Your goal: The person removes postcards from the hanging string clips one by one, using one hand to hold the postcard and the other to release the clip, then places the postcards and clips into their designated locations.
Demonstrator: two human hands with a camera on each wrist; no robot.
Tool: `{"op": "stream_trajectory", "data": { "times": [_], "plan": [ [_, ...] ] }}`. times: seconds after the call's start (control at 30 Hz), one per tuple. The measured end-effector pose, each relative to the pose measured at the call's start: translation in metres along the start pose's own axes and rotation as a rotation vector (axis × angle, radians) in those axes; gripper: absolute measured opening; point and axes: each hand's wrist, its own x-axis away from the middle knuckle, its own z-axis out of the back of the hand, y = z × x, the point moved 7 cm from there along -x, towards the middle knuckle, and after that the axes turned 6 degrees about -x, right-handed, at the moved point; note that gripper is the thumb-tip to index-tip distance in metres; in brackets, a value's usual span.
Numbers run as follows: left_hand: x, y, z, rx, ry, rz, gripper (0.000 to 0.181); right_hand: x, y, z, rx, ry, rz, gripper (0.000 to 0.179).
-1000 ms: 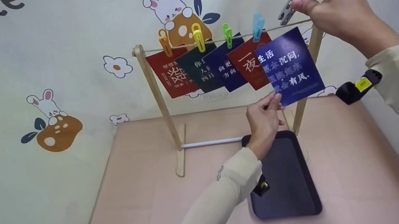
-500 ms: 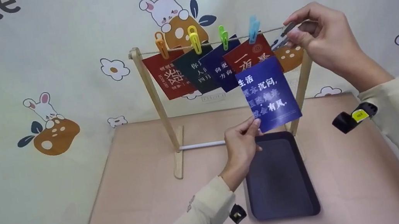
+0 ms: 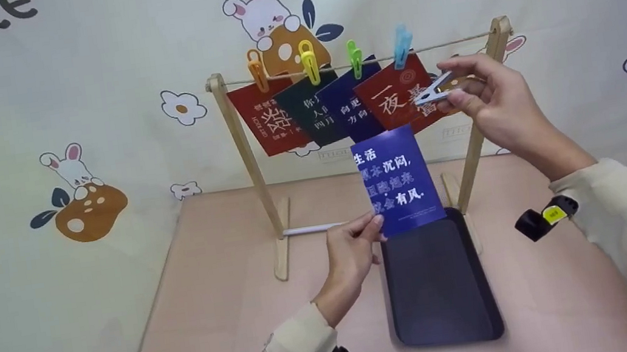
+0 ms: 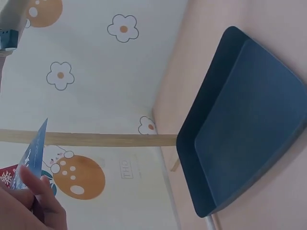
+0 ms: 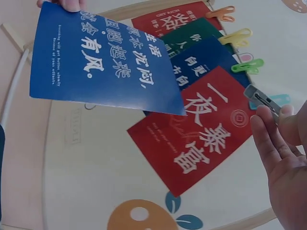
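My left hand (image 3: pixel 350 263) pinches the lower left corner of a blue card (image 3: pixel 399 182) with white lettering, held upright above the tray's far end. In my right hand (image 3: pixel 497 104) a grey clothespin (image 3: pixel 435 91) is held between thumb and fingers, its tip overlapping the hanging red card (image 3: pixel 397 96) in the head view. The right wrist view shows the grey clothespin (image 5: pixel 263 101) near the light blue clothespin (image 5: pixel 278 100). A string (image 3: pixel 454 43) carries several cards, each under its own clothespin: orange (image 3: pixel 256 72), yellow (image 3: pixel 309 65), green (image 3: pixel 355 59) and light blue (image 3: pixel 402 47).
The string runs between two wooden posts (image 3: pixel 247 161) of a stand, joined low down by a white rod (image 3: pixel 312 229). A dark tray (image 3: pixel 442 287) lies on the pink tabletop (image 3: pixel 219 336). Behind hangs a printed backdrop (image 3: pixel 107 64) with rabbits and flowers.
My left hand has brought the blue card down and left, away from the string. My right hand has come down with the grey clothespin, from above the string to below it.
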Motion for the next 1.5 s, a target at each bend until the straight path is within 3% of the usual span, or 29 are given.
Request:
{"op": "stream_trajectory", "data": {
  "times": [0.27, 0.77, 1.0, 1.17, 1.5],
  "plan": [
    [0.003, -0.017, 0.017, -0.043, -0.015, 0.018, 0.025, 0.013, 0.028, -0.009, 0.126, -0.012, -0.101, 0.038],
    [0.004, -0.063, 0.051, -0.099, -0.002, 0.114, 0.024, 0.035, 0.073, -0.028, 0.201, -0.102, -0.198, 0.04],
    [0.006, -0.083, 0.065, -0.113, 0.02, 0.149, 0.023, 0.052, 0.094, -0.04, 0.268, -0.086, -0.203, 0.039],
    [0.007, -0.102, 0.072, -0.097, 0.032, 0.182, 0.025, 0.059, 0.116, -0.043, 0.32, -0.056, -0.168, 0.036],
    [0.008, -0.136, 0.077, -0.098, 0.04, 0.243, 0.029, 0.074, 0.161, -0.042, 0.361, -0.052, -0.26, 0.036]
  ]
}}
